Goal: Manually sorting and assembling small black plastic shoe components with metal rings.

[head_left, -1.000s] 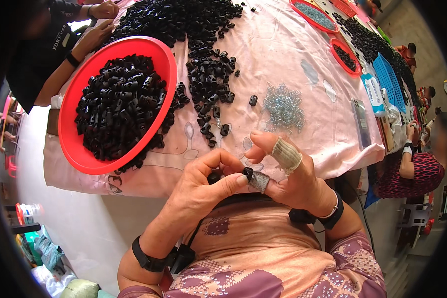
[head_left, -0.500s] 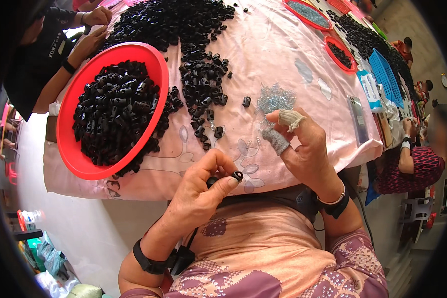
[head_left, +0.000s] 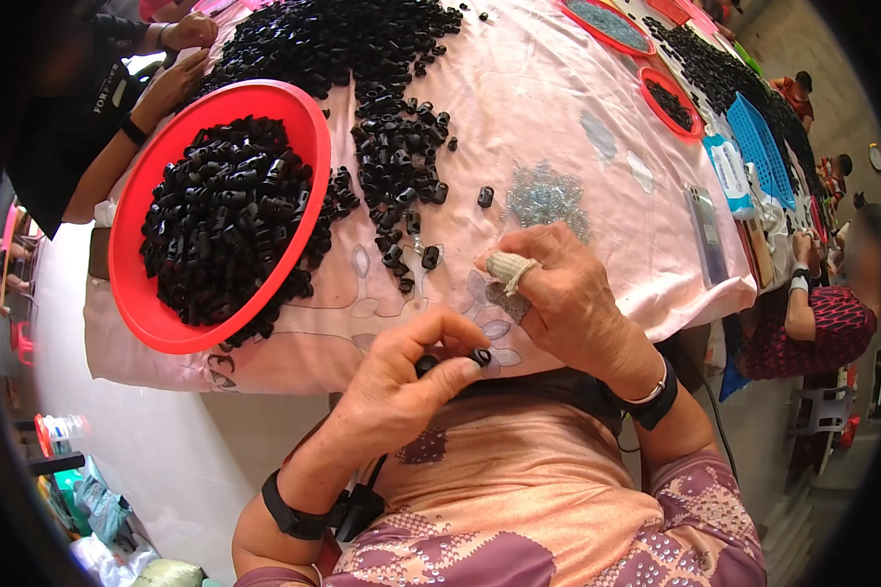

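My left hand [head_left: 401, 386] is closed, with a small black plastic cord-lock part [head_left: 481, 358] between thumb and forefinger, its round opening turned outward. Tucked under its curled fingers is a second black part [head_left: 426, 366]. Just to the right and a little farther off, my right hand [head_left: 573, 303] has thumb and forefinger drawn together, both in knitted finger sleeves [head_left: 511, 270]. Whatever its fingertips pinch is too small to see. A heap of tiny shiny springs [head_left: 548, 199] lies beyond it on the pink cloth [head_left: 362, 338]. One loose black piece [head_left: 486, 198] sits beside the springs.
A red basin [head_left: 124, 264] full of black parts stands at the left, near a big pile [head_left: 343, 44] of them. Toward the right are a phone [head_left: 705, 235], a blue basket [head_left: 759, 152] and red trays. Another person's arm [head_left: 117, 171] reaches in at far left.
My right hand has moved from the springs toward me and left, closer to my left hand. My left hand has shifted slightly right, still holding the black part.
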`<act>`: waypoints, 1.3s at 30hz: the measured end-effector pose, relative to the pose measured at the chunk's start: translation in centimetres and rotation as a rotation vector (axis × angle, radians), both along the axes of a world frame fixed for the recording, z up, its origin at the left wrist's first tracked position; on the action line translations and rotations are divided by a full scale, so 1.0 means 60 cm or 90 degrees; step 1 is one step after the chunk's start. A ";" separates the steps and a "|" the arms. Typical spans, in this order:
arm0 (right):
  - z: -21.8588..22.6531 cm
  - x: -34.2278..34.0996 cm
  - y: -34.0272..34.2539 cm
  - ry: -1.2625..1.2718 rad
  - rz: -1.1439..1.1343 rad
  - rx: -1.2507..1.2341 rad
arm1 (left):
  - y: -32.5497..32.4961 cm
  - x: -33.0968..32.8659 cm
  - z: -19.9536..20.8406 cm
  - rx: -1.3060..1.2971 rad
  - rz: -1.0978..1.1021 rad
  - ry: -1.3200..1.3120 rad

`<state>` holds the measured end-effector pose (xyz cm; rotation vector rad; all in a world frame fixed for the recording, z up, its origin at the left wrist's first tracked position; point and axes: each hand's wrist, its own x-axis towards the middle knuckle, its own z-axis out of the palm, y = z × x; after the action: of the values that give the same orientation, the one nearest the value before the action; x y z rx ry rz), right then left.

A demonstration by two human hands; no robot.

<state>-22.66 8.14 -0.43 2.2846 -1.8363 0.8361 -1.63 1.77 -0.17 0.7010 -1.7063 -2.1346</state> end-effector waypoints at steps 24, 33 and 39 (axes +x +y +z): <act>-0.009 0.013 -0.049 0.040 -0.038 0.052 | 0.013 -0.001 -0.001 -0.112 -0.165 0.019; -0.007 0.007 -0.078 0.031 -0.046 0.060 | 0.011 0.001 -0.005 -0.093 -0.174 -0.012; 0.007 0.027 -0.079 -0.025 0.040 0.033 | 0.011 -0.001 -0.004 -0.091 -0.165 0.008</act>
<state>-21.07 3.39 0.00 2.3857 -1.8323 0.8567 -1.68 2.45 -0.39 0.4466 -2.0139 -2.1458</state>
